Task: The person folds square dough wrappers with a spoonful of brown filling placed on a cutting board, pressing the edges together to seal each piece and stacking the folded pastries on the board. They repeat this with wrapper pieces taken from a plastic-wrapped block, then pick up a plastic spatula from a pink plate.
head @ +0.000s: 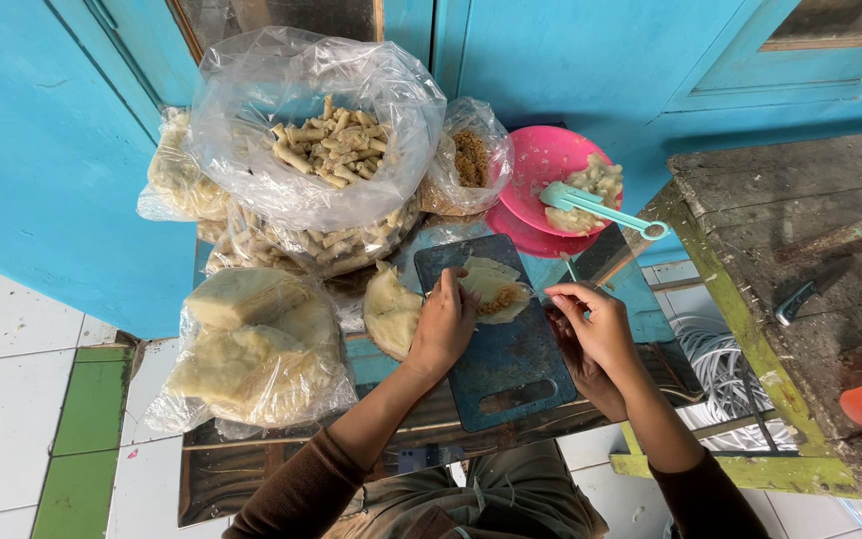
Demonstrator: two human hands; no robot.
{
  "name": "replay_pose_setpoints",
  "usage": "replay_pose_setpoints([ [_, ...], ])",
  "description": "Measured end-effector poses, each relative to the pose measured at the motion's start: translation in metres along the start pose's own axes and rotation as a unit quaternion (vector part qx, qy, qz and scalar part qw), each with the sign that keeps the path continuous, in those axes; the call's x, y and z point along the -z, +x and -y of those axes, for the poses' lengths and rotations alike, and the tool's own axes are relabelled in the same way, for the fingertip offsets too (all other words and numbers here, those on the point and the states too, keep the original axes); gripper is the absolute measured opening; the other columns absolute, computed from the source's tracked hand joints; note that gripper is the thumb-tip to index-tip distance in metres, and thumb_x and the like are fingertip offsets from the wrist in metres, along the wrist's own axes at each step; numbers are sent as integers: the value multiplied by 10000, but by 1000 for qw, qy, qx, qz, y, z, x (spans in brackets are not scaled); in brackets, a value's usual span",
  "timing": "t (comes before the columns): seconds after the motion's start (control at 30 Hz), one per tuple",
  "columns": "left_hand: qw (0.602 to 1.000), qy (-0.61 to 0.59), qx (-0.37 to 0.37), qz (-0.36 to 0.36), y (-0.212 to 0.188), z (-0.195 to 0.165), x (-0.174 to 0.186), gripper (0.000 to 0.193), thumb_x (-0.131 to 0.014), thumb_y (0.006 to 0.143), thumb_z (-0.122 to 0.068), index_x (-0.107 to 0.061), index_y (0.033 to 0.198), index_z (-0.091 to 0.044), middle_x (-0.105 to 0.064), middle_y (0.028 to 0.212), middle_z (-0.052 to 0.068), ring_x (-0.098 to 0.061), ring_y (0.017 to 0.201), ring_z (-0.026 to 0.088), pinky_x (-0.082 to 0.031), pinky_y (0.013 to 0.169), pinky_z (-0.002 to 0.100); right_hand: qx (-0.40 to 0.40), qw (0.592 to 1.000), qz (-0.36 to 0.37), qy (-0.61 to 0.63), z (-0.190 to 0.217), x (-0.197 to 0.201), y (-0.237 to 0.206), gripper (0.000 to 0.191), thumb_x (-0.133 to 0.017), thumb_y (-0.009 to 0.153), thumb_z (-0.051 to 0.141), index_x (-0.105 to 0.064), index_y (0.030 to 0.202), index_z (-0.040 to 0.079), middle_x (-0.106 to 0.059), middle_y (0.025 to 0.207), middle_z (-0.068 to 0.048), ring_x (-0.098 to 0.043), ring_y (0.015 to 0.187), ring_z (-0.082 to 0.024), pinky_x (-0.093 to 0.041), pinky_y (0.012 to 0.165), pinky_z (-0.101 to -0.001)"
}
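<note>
The left hand (443, 321) rests on the dark blue cutting board (516, 359), its fingers curled over the near edge of a pale round wrapper (496, 287) and pinching that edge up. The wrapper lies at the board's far end, with a line of brownish filling (497, 300) showing along its middle. The right hand (596, 327) hovers just beside the board's right edge, thumb and forefinger pressed together; whether they grip anything I cannot tell (too small to make out).

A stack of more round wrappers (389, 311) sits touching the board's left edge. Farther left, near the table's left edge, a clear bag of pale dough sheets (251, 354) bulges. Toward the far edge, against the blue wall, an open plastic bag of finished rolls (329, 148) stands, and beside it a small bag of brown filling (470, 158). At the far right corner, a pink plate (543, 160) carries some pale mash and a light green utensil (596, 206), its handle jutting past the rim
</note>
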State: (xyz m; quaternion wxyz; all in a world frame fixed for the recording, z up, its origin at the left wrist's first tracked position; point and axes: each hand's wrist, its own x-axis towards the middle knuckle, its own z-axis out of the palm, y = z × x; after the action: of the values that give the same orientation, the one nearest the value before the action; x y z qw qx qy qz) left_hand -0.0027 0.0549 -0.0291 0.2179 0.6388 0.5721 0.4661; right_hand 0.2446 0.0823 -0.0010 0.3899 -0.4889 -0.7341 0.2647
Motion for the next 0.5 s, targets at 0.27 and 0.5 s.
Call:
replay_pose_setpoints([
  [0.27, 1000, -9, 19, 12, 0, -4, 2, 319, -625, 993, -134, -470, 1241, -6, -656, 948, 199, -669, 861, 375, -540, 780, 460, -14, 999, 38, 28, -7, -3, 0, 164, -684, 972, 103, -765, 1097, 34, -795, 957, -57, -720, 846, -108, -557, 735, -251],
  [0.5, 1000, -7, 28, 11, 0, -4, 2, 247, -521, 1030, -86, -465, 1258, -10, -657, 1039, 249, -662, 961, 426, -527, 825, 501, -19, 998, 53, -7, 0, 3, 3, 162, -702, 960, 125, -773, 1074, 33, -787, 939, -66, -702, 778, -123, -537, 687, -258],
])
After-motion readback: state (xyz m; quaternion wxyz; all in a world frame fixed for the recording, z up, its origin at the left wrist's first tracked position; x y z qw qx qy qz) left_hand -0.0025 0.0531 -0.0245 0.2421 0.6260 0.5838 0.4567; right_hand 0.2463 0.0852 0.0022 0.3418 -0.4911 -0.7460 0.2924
